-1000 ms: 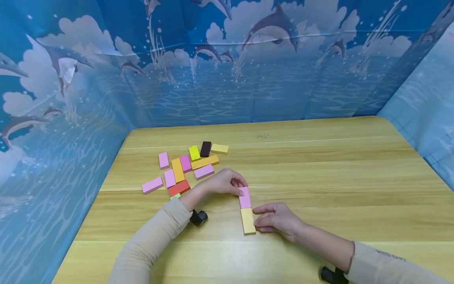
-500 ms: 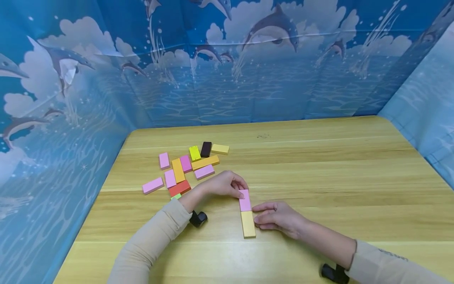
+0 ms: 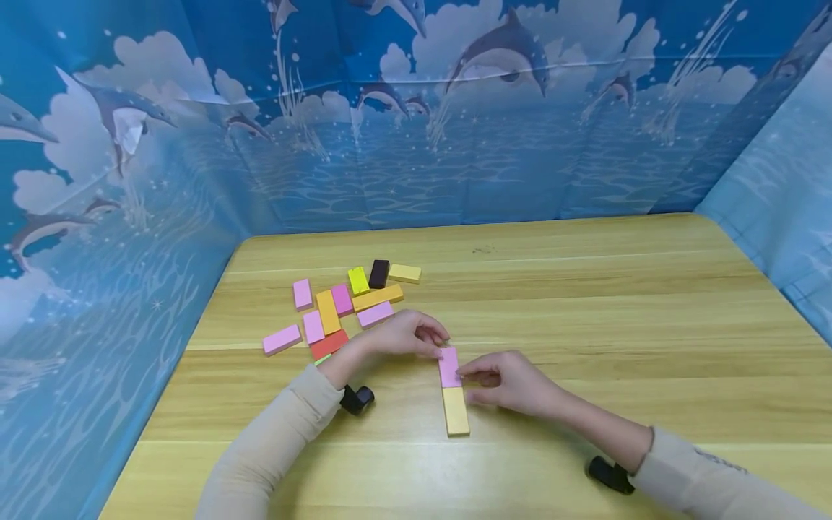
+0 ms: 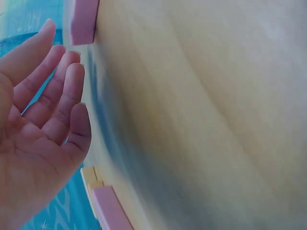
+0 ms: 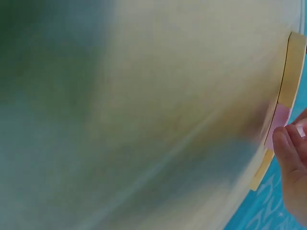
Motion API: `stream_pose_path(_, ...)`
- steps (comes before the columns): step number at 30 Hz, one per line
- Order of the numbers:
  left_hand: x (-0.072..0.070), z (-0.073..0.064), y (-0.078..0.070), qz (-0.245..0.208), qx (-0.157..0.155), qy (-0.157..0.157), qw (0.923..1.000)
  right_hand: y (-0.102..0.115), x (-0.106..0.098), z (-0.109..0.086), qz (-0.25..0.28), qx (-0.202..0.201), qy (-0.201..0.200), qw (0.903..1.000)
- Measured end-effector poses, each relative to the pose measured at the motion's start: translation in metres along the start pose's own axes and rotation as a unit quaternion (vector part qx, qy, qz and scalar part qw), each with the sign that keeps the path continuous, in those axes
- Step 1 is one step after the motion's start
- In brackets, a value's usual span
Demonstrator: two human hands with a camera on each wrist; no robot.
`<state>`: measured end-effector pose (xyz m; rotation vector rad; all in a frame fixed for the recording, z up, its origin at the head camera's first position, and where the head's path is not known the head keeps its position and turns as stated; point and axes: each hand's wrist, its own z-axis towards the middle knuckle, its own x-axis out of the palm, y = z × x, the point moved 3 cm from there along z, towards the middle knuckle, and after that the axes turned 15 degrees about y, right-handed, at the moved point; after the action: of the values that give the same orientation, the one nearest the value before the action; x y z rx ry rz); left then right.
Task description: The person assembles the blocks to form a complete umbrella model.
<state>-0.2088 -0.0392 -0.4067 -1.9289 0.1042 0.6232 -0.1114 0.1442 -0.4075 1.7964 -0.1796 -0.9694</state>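
Observation:
A pink block (image 3: 449, 367) lies end to end with a pale yellow block (image 3: 456, 412), forming a short line on the table. My left hand (image 3: 408, 334) is at the pink block's far end, its fingers loosely bent. In the left wrist view, a gap shows between that hand (image 4: 50, 105) and a pink block (image 4: 84, 21). My right hand (image 3: 513, 383) is on the line's right side, with a fingertip at the pink block's edge. The right wrist view shows its thumb (image 5: 286, 148) in front of the pink block (image 5: 278, 123); whether it touches cannot be told.
Loose blocks lie at the left: pink (image 3: 282, 339), orange (image 3: 328, 312), red (image 3: 329, 344), bright yellow (image 3: 358, 280) and black (image 3: 379, 274) among them. A green one is partly hidden by the left forearm. A blue dolphin-print cloth (image 3: 416, 173) borders the wooden table (image 3: 617, 310).
The pink and pale yellow blocks have shifted slightly towards me. My right hand has moved from beside the yellow block up to the pink one, while the left has drawn slightly back from it.

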Motion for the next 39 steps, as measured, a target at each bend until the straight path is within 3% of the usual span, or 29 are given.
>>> stream_pose_path(2, -0.003, -0.004, 0.001, 0.008, 0.002, -0.009, 0.9999, 0.003, 0.000, 0.001, -0.102, -0.034, 0.008, 0.9942)
stream_pose_path(4, -0.007, -0.008, 0.002, 0.018, 0.004, -0.018, 0.9997, 0.006, 0.001, 0.001, -0.186, -0.073, 0.014, 0.9798)
stream_pose_path(7, -0.012, -0.017, 0.003, 0.029, 0.004, -0.037, 0.9989, 0.009, 0.004, 0.001, -0.254, -0.114, 0.029, 0.9600)
stream_pose_path(9, -0.016, -0.023, 0.004, 0.033, 0.003, -0.048, 0.9983, 0.010, 0.006, 0.001, -0.276, -0.129, 0.039, 0.9517)
stream_pose_path(16, -0.029, -0.049, 0.012, 0.012, -0.007, -0.098, 0.9951, 0.012, 0.008, 0.002, -0.296, -0.129, 0.070, 0.9438)
stream_pose_path(22, -0.037, -0.076, 0.017, -0.018, -0.018, -0.135, 0.9905, 0.009, 0.009, 0.001, -0.311, -0.131, 0.068, 0.9387)
stream_pose_path(31, -0.044, -0.113, 0.027, -0.010, -0.049, -0.182, 0.9820, 0.007, 0.008, 0.003, -0.307, -0.126, 0.069, 0.9407)
stream_pose_path(39, -0.045, -0.141, 0.040, -0.005, -0.073, -0.203, 0.9763, 0.007, 0.008, 0.005, -0.300, -0.112, 0.083, 0.9436)
